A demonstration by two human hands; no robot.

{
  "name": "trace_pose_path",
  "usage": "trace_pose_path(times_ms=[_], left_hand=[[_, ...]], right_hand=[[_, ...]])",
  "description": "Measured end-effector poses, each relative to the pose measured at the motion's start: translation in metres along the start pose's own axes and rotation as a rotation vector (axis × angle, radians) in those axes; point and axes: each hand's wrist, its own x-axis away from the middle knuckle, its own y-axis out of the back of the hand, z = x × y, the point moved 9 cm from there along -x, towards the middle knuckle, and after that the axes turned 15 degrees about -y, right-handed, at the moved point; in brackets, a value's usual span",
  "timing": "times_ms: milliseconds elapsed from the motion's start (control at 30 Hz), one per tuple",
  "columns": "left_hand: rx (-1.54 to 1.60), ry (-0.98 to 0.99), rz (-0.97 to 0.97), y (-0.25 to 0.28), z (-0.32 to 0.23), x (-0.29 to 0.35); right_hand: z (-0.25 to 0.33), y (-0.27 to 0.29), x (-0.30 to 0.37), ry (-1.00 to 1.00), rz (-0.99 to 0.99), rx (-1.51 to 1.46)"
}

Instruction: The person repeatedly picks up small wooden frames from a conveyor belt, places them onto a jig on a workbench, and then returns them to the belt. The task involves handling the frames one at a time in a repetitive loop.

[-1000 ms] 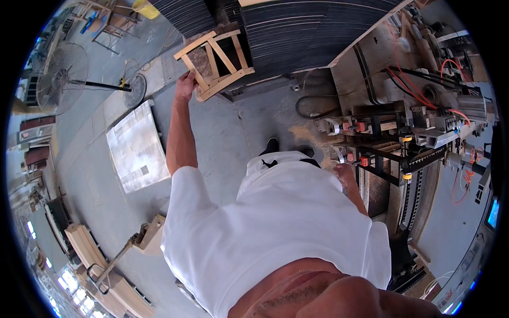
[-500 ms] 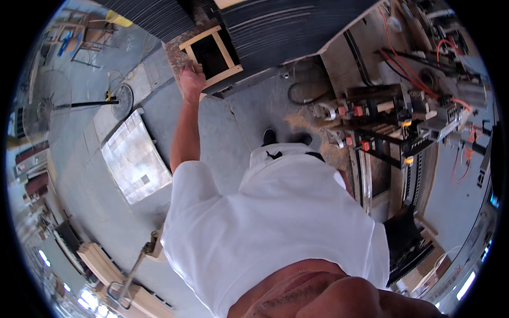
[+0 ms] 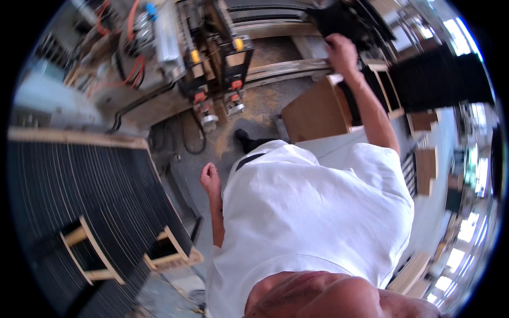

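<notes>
My left hand (image 3: 211, 179) hangs low beside my white shirt, fingers curled in and nothing visible in them. My right hand (image 3: 343, 54) is stretched out at the upper right with its fingers bent, and no held thing shows. Close to its fingertips are a black, crumpled-looking part (image 3: 339, 26) and a pale machine rail (image 3: 297, 69). Below the right forearm stands a brown board-sided box (image 3: 313, 112). A light wooden frame (image 3: 388, 89) lies against dark stacked material just beyond that forearm.
At the left stands a large stack of dark sheets (image 3: 79, 185) with light wooden frames (image 3: 98, 249) on it. A machine with clamps and red and yellow parts (image 3: 233, 85) fills the upper middle. Sawdust (image 3: 228, 132) covers the floor there. Stacked boards (image 3: 411, 273) lie at the lower right.
My view has swung round to the right. The left hand has left the wooden frame on the dark stack and come down to my side. My right hand has come into view, reaching out.
</notes>
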Motion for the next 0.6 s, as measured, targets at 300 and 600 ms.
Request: trace_pose_path(times_ms=[300, 600], left_hand=[[-0.397, -0.250, 0.312, -0.031, -0.052, -0.097], [-0.264, -0.111, 0.337, -0.046, 0.018, -0.087]], right_hand=[[-0.285, 0.069, 0.110, -0.708, 0.252, 0.278], [-0.239, 0.045, 0.067, -0.669, 0.032, 0.101]])
